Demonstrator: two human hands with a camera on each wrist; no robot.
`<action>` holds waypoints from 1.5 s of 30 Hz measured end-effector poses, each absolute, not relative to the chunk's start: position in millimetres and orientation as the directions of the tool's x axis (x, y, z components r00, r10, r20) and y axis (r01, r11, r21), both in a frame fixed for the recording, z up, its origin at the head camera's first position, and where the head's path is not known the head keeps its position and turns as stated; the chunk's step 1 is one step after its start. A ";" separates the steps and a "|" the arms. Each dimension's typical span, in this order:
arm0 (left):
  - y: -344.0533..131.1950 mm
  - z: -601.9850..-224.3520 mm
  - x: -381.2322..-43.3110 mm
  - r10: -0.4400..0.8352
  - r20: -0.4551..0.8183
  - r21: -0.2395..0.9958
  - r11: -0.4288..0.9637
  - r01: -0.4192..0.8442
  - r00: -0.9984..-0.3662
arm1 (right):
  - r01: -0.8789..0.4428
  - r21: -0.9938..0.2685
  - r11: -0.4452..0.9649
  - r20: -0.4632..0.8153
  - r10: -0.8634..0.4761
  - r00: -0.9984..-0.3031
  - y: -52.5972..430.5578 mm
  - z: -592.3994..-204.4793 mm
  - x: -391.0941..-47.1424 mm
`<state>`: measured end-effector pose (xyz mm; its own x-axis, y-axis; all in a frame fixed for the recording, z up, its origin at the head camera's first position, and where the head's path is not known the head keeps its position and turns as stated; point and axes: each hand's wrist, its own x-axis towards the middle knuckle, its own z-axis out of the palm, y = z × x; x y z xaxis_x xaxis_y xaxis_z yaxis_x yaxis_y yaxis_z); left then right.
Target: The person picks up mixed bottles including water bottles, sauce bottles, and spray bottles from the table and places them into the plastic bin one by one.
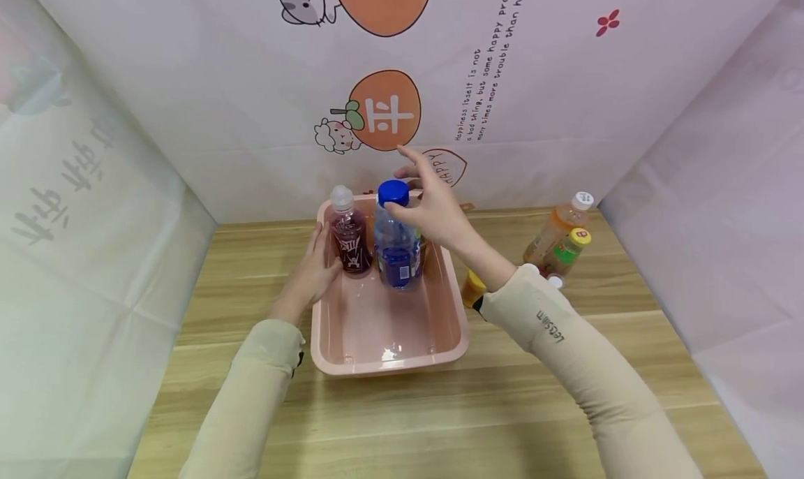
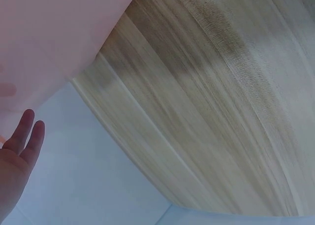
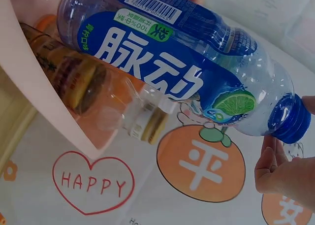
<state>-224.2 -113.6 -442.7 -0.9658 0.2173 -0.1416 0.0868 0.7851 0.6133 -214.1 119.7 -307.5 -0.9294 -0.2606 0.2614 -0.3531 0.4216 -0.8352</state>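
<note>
A pink plastic basin [image 1: 386, 367] stands on the wooden table. My left hand [image 1: 313, 269] holds its left wall, thumb inside and fingers along the outside; two straight fingertips show in the left wrist view. Inside, a dark purple drink bottle [image 1: 352, 245] with a clear cap stands close to that thumb. Beside it a clear bottle with a blue label [image 3: 147, 48] stands upright. My right hand [image 1: 433, 203] pinches its blue cap [image 1: 393, 193] between thumb and fingers, the index finger stretched up away from it. A brown-labelled bottle [image 3: 74, 77] is partly hidden behind the blue-labelled one.
Right of the basin stand an orange drink bottle [image 1: 553, 234] with a white cap and a yellow-capped bottle [image 1: 568, 252]. A yellow-orange item [image 1: 472, 288] and white caps show partly behind the right forearm. Printed cloth walls [image 1: 540, 116] enclose the table's back and sides.
</note>
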 end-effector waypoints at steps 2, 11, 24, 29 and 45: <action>-114.1 -442.4 -223.9 0.218 -0.141 0.616 0.783 0.087 -0.966 | -0.356 -0.821 0.447 0.255 -0.271 -0.928 115.6 -313.4 -216.3; -115.1 -443.4 -224.6 0.205 -0.135 0.619 0.782 0.079 -0.969 | -0.405 -0.707 0.579 0.258 -0.323 -0.911 98.6 -332.9 -219.8; -113.3 -442.7 -226.4 0.194 -0.103 0.607 0.789 0.093 -0.976 | -0.283 -0.737 0.614 0.103 -0.311 -0.945 84.8 -351.8 -234.1; -114.0 -443.4 -226.0 0.198 -0.119 0.605 0.791 0.087 -0.973 | -0.250 -0.736 0.629 0.070 -0.297 -0.952 80.5 -361.6 -240.8; -114.0 -444.5 -226.7 0.196 -0.131 0.584 0.808 0.084 -0.972 | -0.195 -0.750 0.632 0.021 -0.272 -0.962 68.8 -379.9 -247.5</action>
